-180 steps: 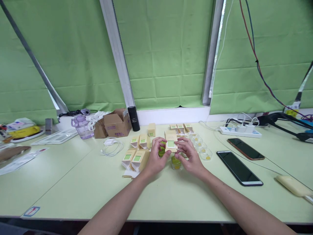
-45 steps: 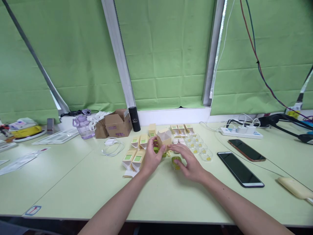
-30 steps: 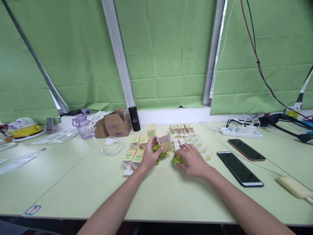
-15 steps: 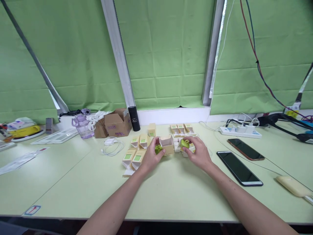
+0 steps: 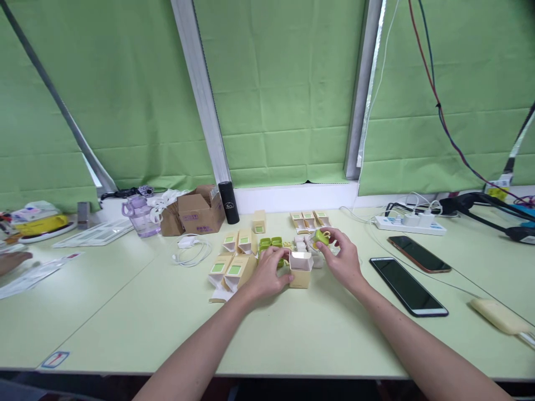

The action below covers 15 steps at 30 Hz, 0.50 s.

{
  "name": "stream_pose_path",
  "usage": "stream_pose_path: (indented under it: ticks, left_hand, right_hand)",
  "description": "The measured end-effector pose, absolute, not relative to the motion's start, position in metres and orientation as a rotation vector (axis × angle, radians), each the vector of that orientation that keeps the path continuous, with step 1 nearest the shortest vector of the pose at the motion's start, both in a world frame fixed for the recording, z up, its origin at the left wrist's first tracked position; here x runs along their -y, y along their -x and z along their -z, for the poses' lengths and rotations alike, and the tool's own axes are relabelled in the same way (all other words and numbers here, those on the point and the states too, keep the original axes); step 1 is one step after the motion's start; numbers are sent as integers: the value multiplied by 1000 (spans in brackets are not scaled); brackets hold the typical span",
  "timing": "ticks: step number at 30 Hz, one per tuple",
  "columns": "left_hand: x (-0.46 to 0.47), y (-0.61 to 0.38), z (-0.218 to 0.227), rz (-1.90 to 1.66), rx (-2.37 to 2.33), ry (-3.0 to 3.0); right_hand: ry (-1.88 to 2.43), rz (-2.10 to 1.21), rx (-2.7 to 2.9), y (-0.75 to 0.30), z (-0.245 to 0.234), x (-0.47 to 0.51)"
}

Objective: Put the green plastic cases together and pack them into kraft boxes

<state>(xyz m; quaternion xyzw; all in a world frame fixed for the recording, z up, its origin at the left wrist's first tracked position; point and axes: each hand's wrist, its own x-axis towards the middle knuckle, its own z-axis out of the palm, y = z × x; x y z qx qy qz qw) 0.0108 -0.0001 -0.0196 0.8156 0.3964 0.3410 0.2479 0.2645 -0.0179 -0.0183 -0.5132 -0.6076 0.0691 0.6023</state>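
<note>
My left hand (image 5: 270,275) grips the left side of a small beige cardboard box (image 5: 300,278), which stands upright on the table with its top flaps open. Between the thumb and fingers of my right hand (image 5: 345,259) is a small rounded green case (image 5: 322,237), held above and right of the box. Behind my left hand lie several green cases (image 5: 271,243), partly covered by my fingers. Small white pieces (image 5: 301,243) sit just behind the box. To the left stand several beige boxes with green labels (image 5: 235,270), their flaps open.
Three more small boxes (image 5: 310,221) and a single one (image 5: 259,221) stand farther back. Two phones (image 5: 407,287), a power strip (image 5: 412,224) and cables lie right. A brown carton (image 5: 200,210), black bottle (image 5: 228,203) and purple jug (image 5: 142,216) stand left. Another person's hand (image 5: 14,262) shows far left.
The open box has moved right and nearer to me with my left hand, uncovering the green cases. My right hand has raised the green case slightly. Another person's hand has appeared far left.
</note>
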Motion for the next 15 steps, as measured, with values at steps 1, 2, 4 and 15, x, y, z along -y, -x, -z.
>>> stream_pose_path:
  ticks: [1,2,4,15]
  left_hand:
    - [0,-10,18,-912,-1085,-2223]
    - [1,-10,17,-903,-1077,-2223]
    - [2,-9,12,-935,-1006,-2217]
    - [15,-8,-9,-1218,-672,-2215]
  right_hand:
    - [1185,-162,1407,-264,19,18]
    - [1183,-164,1407,-264,19,18]
    - [1183,-170,1409,-263,20,18]
    - [1163,-182,1384,-261,20,20]
